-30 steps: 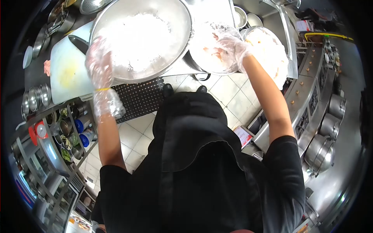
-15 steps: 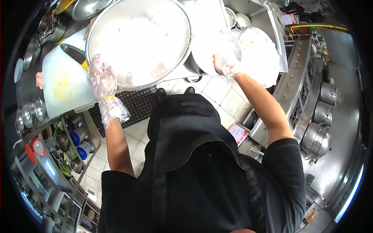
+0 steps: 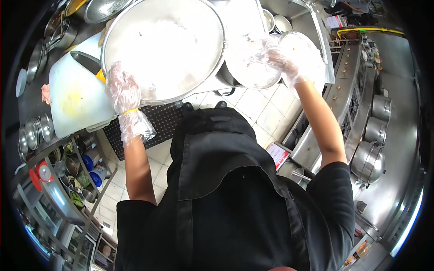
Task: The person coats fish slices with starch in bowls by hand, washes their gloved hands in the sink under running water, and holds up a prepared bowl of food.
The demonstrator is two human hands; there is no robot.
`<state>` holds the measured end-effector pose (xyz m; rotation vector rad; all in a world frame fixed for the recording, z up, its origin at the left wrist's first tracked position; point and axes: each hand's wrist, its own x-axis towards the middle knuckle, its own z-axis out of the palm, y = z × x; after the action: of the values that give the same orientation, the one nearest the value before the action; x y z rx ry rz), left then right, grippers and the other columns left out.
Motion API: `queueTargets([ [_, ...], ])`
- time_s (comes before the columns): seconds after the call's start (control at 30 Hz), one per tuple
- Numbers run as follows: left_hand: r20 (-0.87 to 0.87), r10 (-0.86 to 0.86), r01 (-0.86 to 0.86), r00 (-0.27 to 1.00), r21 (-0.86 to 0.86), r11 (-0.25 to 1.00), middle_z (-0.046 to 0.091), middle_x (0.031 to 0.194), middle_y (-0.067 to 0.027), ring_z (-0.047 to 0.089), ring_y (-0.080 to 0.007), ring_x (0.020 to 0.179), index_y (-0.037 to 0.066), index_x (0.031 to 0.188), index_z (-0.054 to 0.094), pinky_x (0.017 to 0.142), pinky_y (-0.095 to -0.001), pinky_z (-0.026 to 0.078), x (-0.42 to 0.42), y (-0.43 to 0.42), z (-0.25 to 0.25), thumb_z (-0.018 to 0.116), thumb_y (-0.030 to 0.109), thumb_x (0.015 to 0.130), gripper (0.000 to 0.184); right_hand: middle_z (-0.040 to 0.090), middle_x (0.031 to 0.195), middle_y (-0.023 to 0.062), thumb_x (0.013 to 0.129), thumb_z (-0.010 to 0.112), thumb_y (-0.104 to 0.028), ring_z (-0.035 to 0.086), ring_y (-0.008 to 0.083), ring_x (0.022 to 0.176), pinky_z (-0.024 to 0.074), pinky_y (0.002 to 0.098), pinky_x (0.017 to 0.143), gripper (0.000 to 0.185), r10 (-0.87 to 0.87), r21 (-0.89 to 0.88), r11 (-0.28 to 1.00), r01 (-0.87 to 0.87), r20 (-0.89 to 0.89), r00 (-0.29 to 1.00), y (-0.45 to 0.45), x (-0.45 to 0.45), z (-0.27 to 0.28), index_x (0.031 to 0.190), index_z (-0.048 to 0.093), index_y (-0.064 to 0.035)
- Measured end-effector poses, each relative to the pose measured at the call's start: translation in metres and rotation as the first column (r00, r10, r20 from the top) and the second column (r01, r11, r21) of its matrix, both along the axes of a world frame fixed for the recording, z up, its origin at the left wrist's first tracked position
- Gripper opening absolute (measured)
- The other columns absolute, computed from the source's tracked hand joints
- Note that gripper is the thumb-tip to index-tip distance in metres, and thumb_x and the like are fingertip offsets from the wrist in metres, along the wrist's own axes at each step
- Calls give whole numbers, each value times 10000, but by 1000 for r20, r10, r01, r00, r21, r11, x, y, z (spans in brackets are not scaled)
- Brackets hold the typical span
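Note:
A large round metal basin (image 3: 165,92) fills the top centre, its inside washed out by glare, with white matter in it. My left hand (image 3: 124,88), in a clear plastic glove held by a yellow band, grips its left rim. To the right of the basin stands a smaller bowl (image 3: 260,85) with whitish contents. Beside that, a round container heaped with white stuff (image 3: 307,63) is overexposed. My right hand (image 3: 282,61), also gloved in plastic, is over the place where these two meet, fingers towards the smaller bowl. Glare and blur hide its fingertips.
A white cutting board (image 3: 72,99) lies left, a knife blade (image 3: 86,61) at its upper edge and a pink scrap (image 3: 45,93) beside it. A sink (image 3: 303,20) is behind the bowls. Stoves (image 3: 346,86) and pots (image 3: 368,162) line the right; a black mat (image 3: 149,128) is below.
My right hand has moved right, from the smaller bowl towards the heaped container. The basin and my left hand at its rim have shifted slightly right.

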<state>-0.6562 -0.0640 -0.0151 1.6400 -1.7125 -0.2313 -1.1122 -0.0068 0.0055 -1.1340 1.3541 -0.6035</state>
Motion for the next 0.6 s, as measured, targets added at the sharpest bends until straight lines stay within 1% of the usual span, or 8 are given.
queueTargets([
  [0.07,-10,-17,17,1000,-12,1000,648,1045,-176,648,-305,946,45,1129,588,820,-389,514,0,2,3,599,42,813,317,608,1169,141,854,627,-234,586,187,1027,467,286,873,420,-193,123,981,149,560,806,8,-21,-72,1220,554,-40],
  [0.13,43,-27,30,999,-57,998,655,1023,-172,653,-311,926,43,1123,592,815,-390,516,-3,2,9,594,38,818,305,619,1148,140,837,640,-235,597,177,1002,468,273,858,406,-326,244,941,236,453,830,10,10,-74,1193,573,-52],
  [0.17,47,-32,35,998,-59,998,655,1023,-172,653,-311,926,43,1123,592,815,-390,516,-4,0,8,594,38,818,305,624,1137,137,842,632,-238,600,177,1007,464,283,868,386,-255,-79,950,303,366,895,10,20,-89,1174,583,-47],
  [0.23,82,5,-3,997,-19,1000,661,1013,-169,654,-314,921,39,1109,597,815,-392,516,-4,0,6,599,43,818,291,629,1126,135,847,623,-241,603,178,1011,461,292,877,368,-227,-389,865,317,261,938,8,47,-70,1155,594,-41],
  [0.33,10,-8,8,1000,16,1000,652,1039,-178,650,-312,937,35,1114,596,824,-383,515,-3,1,8,602,43,818,296,624,1129,130,852,619,-240,589,188,1031,453,311,892,361,-156,-387,917,97,-124,980,-3,30,-32,1154,592,-45],
  [0.43,17,5,-5,1000,7,1000,651,1041,-183,649,-308,946,30,1109,596,831,-378,515,0,-1,-3,604,38,817,293,618,1132,124,856,614,-239,575,199,1050,445,329,906,354,-27,-305,941,-150,-506,862,-4,21,18,1154,589,-48],
  [0.53,51,17,-17,999,11,1000,657,1024,-183,654,-306,937,28,1110,596,831,-373,516,-4,0,5,600,32,817,293,613,1134,119,861,609,-238,560,209,1069,437,348,920,348,49,-299,901,-315,-652,757,0,12,25,1154,586,-52],
  [0.6,56,26,-26,998,-3,1000,661,1011,-179,657,-306,928,29,1108,597,828,-376,518,-4,0,3,599,28,815,293,609,1136,116,864,605,-237,551,216,1082,432,360,929,343,69,-320,854,-410,-712,698,-1,4,-9,1153,585,-54],
])
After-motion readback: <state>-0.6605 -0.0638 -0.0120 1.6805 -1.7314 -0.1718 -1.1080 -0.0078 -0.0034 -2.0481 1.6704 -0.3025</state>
